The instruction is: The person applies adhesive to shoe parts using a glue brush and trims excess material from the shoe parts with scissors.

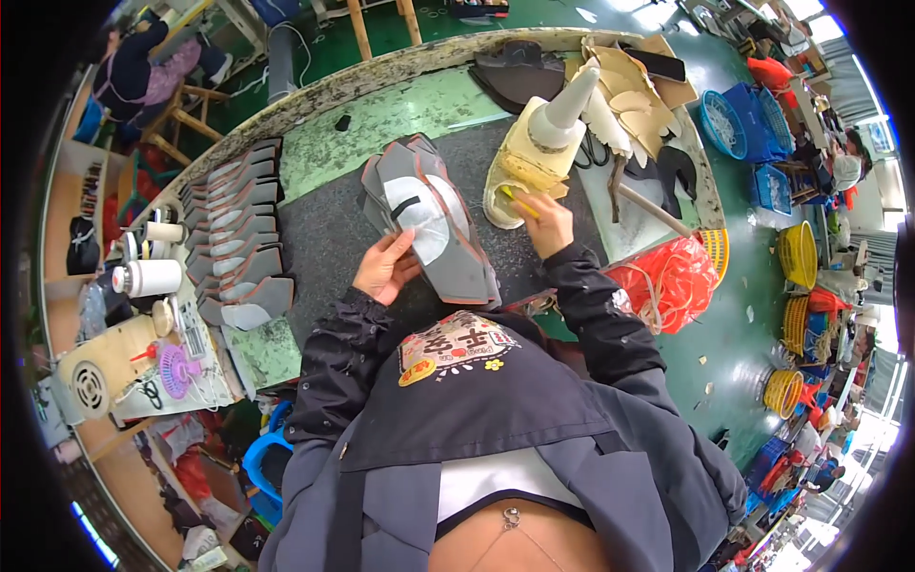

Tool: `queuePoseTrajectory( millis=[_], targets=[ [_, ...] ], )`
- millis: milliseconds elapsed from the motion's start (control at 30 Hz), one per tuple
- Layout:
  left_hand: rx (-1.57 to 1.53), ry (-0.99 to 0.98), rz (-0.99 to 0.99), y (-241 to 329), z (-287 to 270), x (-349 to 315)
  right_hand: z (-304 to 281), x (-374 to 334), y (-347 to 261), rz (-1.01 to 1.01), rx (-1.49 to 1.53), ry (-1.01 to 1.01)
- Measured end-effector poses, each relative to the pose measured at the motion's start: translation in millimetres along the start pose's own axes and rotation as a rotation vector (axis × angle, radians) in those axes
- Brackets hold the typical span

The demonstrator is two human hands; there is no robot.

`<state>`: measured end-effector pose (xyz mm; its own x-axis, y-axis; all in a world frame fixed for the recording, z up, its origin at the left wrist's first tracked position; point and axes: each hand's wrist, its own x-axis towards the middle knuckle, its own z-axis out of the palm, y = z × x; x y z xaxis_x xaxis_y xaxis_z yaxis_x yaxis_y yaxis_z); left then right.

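Note:
A stack of grey shoe-upper pieces (457, 265) with pale inlays and orange edging lies on the dark mat (329, 238) in front of me. My left hand (386, 269) grips the left edge of the stack, thumb on the top piece, fingertips partly hidden. A small black strip (406, 205) shows on the top piece's pale inlay. Right of the stack, my right hand (545, 225) is closed around what looks like a yellow-handled brush (523, 207). Its tip is at the round opening of a glue-crusted, cream-coloured pot (498, 210); the tip itself cannot be made out.
A grey cone-topped bottle (568, 103) stands behind the pot, near scissors (593, 153) and cream offcuts (629, 95). More upper pieces (243, 229) lie overlapped in a row at left. A red bag (672, 284) hangs by the right edge. Another person (143, 67) sits far left.

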<state>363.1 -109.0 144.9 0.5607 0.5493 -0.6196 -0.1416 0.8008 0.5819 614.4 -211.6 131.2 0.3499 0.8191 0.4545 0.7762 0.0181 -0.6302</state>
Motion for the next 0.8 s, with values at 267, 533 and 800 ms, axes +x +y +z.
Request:
queuePoseTrajectory(
  millis=[267, 533, 800],
  targets=[
    [0.105, 0.023, 0.084, 2, 14, 1, -46, -20, 11, 0.838, 0.895, -0.245],
    [0.513, 0.219, 0.516, -9, 6, 28, 14, 59, -35, 0.448, 0.774, -0.341],
    [0.379, 0.178, 0.46, -3, 13, 31, -25, -28, 0, 0.614, 0.901, -0.277]
  ],
)
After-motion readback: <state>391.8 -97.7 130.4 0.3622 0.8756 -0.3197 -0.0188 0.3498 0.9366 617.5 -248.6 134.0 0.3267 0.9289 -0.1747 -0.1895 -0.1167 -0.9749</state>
